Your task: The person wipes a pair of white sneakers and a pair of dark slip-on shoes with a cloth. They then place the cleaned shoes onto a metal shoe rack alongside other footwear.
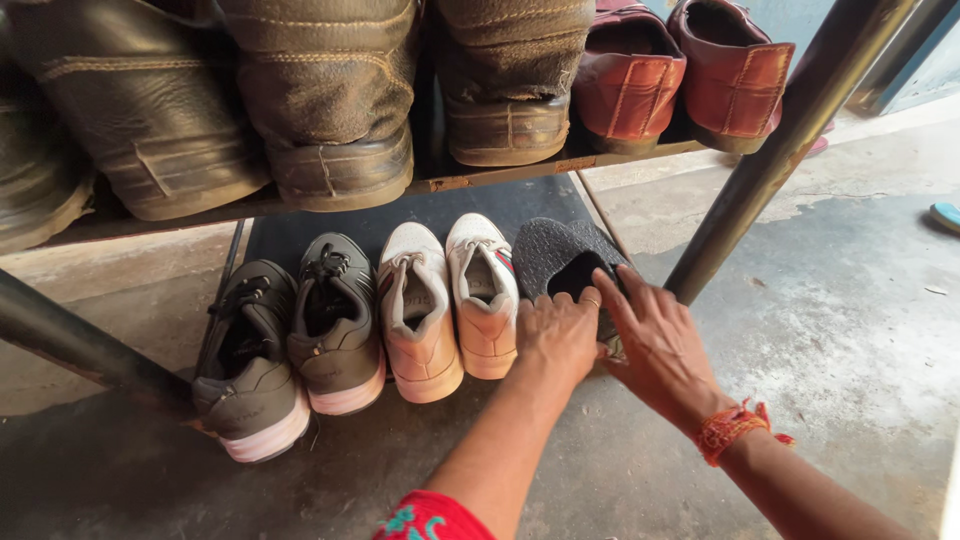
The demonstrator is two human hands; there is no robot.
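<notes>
A dark grey knit shoe (552,255) lies at the right end of the bottom row, toe pointing in under the rack. My left hand (556,335), a ring on one finger, is curled over its heel. My right hand (655,345), with an orange thread band at the wrist, rests straight fingers against the shoe's right side and collar. Left of it stand a white and peach pair of sneakers (450,300), touching the left hand's side, and then a dark grey pair with pink soles (295,345).
The upper shelf (500,172) holds worn brown leather boots (330,100) and red-brown loafers (680,75). Slanted metal rack legs stand at right (770,160) and lower left (80,345). Concrete floor (850,320) spreads to the right.
</notes>
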